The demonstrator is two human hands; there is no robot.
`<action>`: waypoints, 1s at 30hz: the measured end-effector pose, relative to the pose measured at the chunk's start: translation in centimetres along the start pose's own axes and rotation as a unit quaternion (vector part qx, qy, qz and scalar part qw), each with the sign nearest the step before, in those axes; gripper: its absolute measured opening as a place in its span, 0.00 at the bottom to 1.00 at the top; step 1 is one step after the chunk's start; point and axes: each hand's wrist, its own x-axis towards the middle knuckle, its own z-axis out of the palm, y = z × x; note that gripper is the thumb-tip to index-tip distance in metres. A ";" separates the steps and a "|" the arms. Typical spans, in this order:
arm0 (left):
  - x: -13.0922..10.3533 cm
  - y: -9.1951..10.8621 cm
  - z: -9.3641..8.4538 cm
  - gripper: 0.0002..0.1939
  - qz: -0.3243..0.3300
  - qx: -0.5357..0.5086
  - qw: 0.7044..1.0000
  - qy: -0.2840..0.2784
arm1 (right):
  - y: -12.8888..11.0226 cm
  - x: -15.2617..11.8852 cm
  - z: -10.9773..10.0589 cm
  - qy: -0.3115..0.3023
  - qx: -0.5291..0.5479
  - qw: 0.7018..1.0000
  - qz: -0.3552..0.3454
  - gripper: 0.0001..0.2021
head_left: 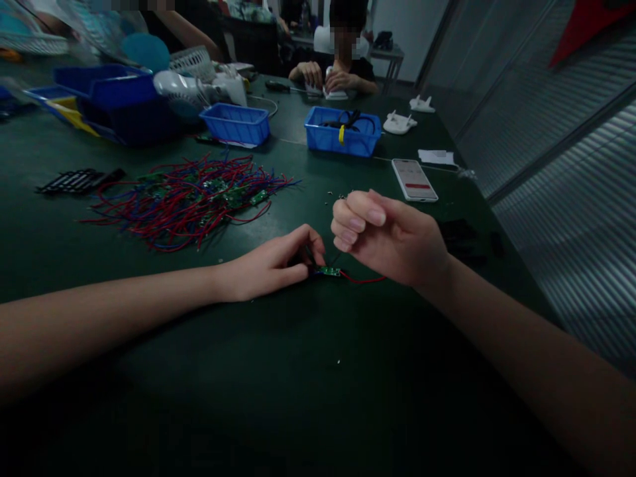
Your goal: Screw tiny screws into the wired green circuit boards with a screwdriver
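My left hand [271,266] rests on the dark green table, its thumb and fingers closed around the left end of a small green circuit board [331,271]. A red wire [365,281] runs from the board's right end and passes behind my right wrist. Above and to the right of the board is my right hand [390,233], palm turned toward me and fingers curled in. Whether something small sits between those fingers is hidden. A few tiny metal bits [329,193], perhaps screws, lie just beyond the right hand's fingertips.
Many circuit boards with red and blue wires form a pile [199,199] at left, beside black plastic parts [79,180]. Blue bins [342,140] stand farther back. A phone [415,180], white plastic parts [399,122] and dark pieces [460,238] are at right. A co-worker [342,73] sits across.
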 end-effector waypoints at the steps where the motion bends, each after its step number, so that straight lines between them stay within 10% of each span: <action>1: 0.0 0.0 0.0 0.13 0.000 0.001 1.000 0.000 | 0.2 0.0 -0.1 -0.006 -0.003 1.000 -0.008 0.14; 16: 0.1 0.1 -0.1 0.14 0.005 0.019 1.000 -0.001 | 0.6 -0.5 -1.1 -0.037 -0.093 0.991 -0.093 0.04; 23: 0.1 0.4 0.0 0.12 0.009 0.006 1.000 -0.009 | 0.0 0.4 0.2 0.047 0.013 0.999 0.001 0.17; 30: 0.0 0.1 -0.1 0.13 0.014 0.006 1.000 -0.009 | -0.3 0.0 0.7 -0.001 -0.028 1.000 0.012 0.21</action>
